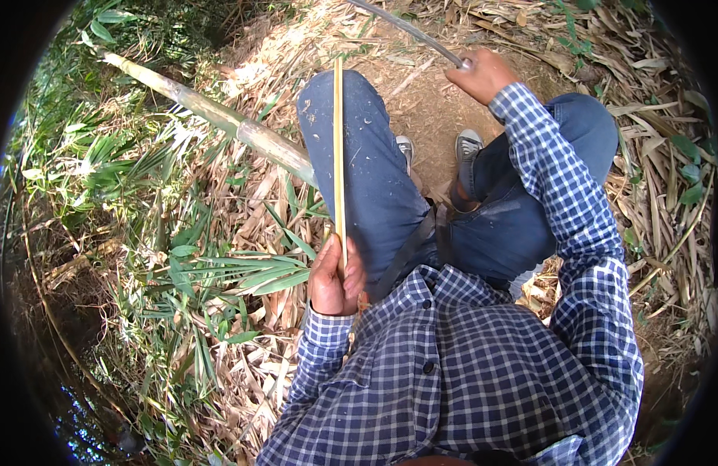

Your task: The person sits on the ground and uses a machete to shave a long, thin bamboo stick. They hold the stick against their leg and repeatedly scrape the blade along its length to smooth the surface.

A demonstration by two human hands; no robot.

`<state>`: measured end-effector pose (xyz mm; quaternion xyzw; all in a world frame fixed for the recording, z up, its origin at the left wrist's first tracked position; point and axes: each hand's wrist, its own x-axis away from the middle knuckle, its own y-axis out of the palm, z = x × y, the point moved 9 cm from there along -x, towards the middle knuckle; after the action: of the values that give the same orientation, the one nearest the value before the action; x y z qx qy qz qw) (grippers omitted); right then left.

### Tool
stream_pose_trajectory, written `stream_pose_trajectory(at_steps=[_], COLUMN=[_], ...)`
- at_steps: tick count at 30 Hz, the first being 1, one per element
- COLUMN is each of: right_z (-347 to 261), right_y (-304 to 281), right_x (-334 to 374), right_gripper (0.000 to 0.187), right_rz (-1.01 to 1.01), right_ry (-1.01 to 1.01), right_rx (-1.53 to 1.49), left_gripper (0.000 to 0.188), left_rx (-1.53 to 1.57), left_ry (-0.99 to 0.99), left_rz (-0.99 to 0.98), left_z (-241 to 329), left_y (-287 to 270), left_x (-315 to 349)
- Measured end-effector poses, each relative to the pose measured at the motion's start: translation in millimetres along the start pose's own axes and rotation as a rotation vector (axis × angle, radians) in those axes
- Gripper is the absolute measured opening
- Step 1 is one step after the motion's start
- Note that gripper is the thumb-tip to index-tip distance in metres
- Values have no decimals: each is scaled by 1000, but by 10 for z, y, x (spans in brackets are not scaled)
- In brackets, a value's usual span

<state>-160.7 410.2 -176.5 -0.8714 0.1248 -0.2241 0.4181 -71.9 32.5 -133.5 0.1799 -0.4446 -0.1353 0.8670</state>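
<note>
My left hand is closed around the lower end of a pale yellow bamboo strip. The strip stands lengthwise over my left thigh, its far end a little past the knee. Out ahead on the right, my right hand grips a long knife with a narrow grey blade. That blade points away to the upper left and runs out of the picture; the handle is mostly hidden in my fist. Knife and strip are well apart.
A thick bamboo pole slants from the upper left to beside my left knee. Green bamboo leaves and dry leaf litter cover the ground on the left. My shoes rest on bare brown soil.
</note>
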Motion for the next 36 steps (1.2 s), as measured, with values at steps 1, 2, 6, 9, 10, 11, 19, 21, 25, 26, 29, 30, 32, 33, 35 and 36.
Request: stream_pose_trajectory(at_steps=[1, 2, 6, 9, 10, 11, 19, 21, 25, 26, 29, 30, 32, 33, 35, 36], right_z=[0, -18, -298, -541, -597, -666, -907, -803, -778, -816, -842, -875, -823, -746, -640, -679], right_y=[-14, -17, 115, 224, 262, 309, 461, 415, 418, 433, 492, 455, 351, 366, 412, 396], right_x=[78, 150, 353, 537, 611, 678, 1073, 926, 900, 945, 1021, 1037, 924, 827, 715, 756], right_gripper=[40, 39, 44, 31, 30, 26, 25, 24, 25, 25, 23, 22, 21, 21, 22, 23], right_rz=[31, 62, 49, 10, -12, -35, -149, -128, -151, -185, -128, -106, -75, -47, -104, -94], right_ry=[-27, -53, -106, -208, -240, -305, -583, -448, -433, -466, -602, -620, -467, -415, -296, -347], right_rx=[-20, -40, -91, -91, -90, -42, 28, 17, 22, 32, 16, 13, 32, 9, 4, 12], left_gripper=[38, 42, 43, 42, 42, 41, 45, 43, 45, 45, 46, 46, 46, 46, 47, 47], left_rx=[-82, -180, -156, -222, -267, -236, -181, -141, -84, -97, -118, -126, -143, -142, -135, -131], left_ry=[37, 106, 156, 163, 164, 157, 160, 167, 163, 156, 140, 134, 125, 118, 107, 101], left_rz=[69, 62, 97, 103, 102, 87, 54, 43, 16, 11, 13, 20, 19, 34, 41, 45], left_z=[49, 146, 297, 403, 432, 456, 424, 379, 391, 392, 392, 369, 333, 314, 314, 317], left_y=[-4, 38, 94, 209, 255, 307, 324, 281, 175, 173, 180, 150, 95, 58, 30, 21], left_x=[-11, -49, -266, -387, -396, -398, -316, -229, -172, -182, -136, -94, -1, 49, 93, 105])
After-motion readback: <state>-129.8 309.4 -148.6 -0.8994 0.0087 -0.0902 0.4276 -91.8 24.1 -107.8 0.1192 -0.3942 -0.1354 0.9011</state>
